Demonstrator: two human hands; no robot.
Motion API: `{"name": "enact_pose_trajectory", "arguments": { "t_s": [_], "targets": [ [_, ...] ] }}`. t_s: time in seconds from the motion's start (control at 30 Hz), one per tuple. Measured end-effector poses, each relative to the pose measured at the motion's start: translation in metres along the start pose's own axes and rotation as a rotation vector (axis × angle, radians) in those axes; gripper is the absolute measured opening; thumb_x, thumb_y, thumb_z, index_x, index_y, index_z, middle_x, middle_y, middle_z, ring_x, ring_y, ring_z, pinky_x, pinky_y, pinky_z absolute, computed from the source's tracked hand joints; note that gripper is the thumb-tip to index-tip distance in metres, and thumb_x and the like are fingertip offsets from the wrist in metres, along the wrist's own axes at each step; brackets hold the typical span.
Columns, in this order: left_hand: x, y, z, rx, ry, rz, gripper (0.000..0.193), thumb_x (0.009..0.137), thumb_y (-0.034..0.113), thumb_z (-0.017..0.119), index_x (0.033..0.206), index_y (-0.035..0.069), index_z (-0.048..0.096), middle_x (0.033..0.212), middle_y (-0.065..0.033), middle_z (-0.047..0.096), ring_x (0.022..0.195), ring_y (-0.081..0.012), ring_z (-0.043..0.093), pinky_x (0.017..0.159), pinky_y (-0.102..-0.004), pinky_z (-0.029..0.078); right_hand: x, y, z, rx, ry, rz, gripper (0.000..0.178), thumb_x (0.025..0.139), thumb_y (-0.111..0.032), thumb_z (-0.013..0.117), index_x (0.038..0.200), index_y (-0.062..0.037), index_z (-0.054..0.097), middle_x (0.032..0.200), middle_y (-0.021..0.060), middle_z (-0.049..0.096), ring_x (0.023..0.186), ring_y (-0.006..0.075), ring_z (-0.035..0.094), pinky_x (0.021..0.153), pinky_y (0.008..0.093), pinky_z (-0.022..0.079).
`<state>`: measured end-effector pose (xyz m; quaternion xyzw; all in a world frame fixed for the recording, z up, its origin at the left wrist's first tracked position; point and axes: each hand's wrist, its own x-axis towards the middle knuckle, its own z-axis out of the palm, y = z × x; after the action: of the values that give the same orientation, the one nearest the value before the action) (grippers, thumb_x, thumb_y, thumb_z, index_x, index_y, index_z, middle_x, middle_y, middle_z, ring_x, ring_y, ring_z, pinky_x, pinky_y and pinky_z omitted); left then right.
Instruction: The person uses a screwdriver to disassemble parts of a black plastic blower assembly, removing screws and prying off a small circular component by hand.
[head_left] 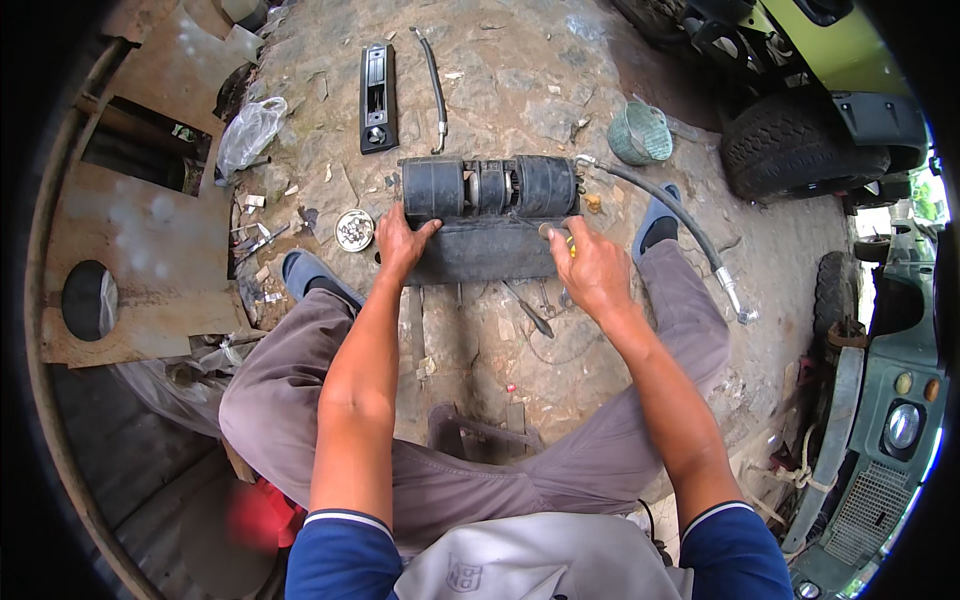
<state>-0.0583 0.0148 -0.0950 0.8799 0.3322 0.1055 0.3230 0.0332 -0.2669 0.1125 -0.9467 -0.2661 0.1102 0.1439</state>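
- Black housing [478,252] sits centre stage, lying across the rough stony ground [520,60] between 2 slippered feet, its 3 rounded sections lined up along the far side.
- Left hand [402,242] is on its near left corner, thumb and index finger spread apart over the casing; the other fingers are tucked from sight, so no telling how firmly they grip.
- Over on the right, the right hand [592,268] has its fingers clamped on a yellow-handled tool [572,246], right at the housing's right end.
- Just beside the left hand, a round dish [338,238] carries small pieces.
- Far left, a dark slotted panel [378,100], with a short black hose [433,85] near it.
- Right side: a longer hose [665,200] with metal ends, and a green basket [640,135] farther off.
- On the near side, a dark-handled screwdriver [541,324] lies on the ground.
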Motion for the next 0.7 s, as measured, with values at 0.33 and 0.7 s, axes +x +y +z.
{"name": "enact_pose_trajectory", "arguments": {
  "t_s": [0.33, 0.7],
  "targets": [
    [-0.003, 0.017, -0.017, -0.059, -0.063, -0.064, 0.071, 0.075, 0.041, 0.09, 0.127, 0.002, 0.062, 0.121, -0.0236, 0.069, 0.117, -0.0416, 0.062, 0.102, -0.0496, 0.047, 0.006, 0.018, -0.002, 0.207, 0.15, -0.11, 0.039, 0.096, -0.037, 0.071, 0.119, -0.0061, 0.063, 0.1, 0.0264, 0.067, 0.09, 0.0485, 0.068, 0.077, 0.0555, 0.055],
    [-0.001, 0.012, -0.011, -0.035, -0.067, -0.095, 0.072, 0.073, 0.043, 0.091, 0.124, 0.001, 0.062, 0.119, -0.0237, 0.069, 0.116, -0.0425, 0.061, 0.101, -0.0504, 0.047, -0.001, 0.031, 0.003, 0.323, 0.218, -0.226, 0.033, 0.091, -0.01, 0.072, 0.121, -0.0045, 0.062, 0.11, 0.022, 0.06, 0.105, 0.0423, 0.063, 0.087, 0.0481, 0.053]
  ]
}}
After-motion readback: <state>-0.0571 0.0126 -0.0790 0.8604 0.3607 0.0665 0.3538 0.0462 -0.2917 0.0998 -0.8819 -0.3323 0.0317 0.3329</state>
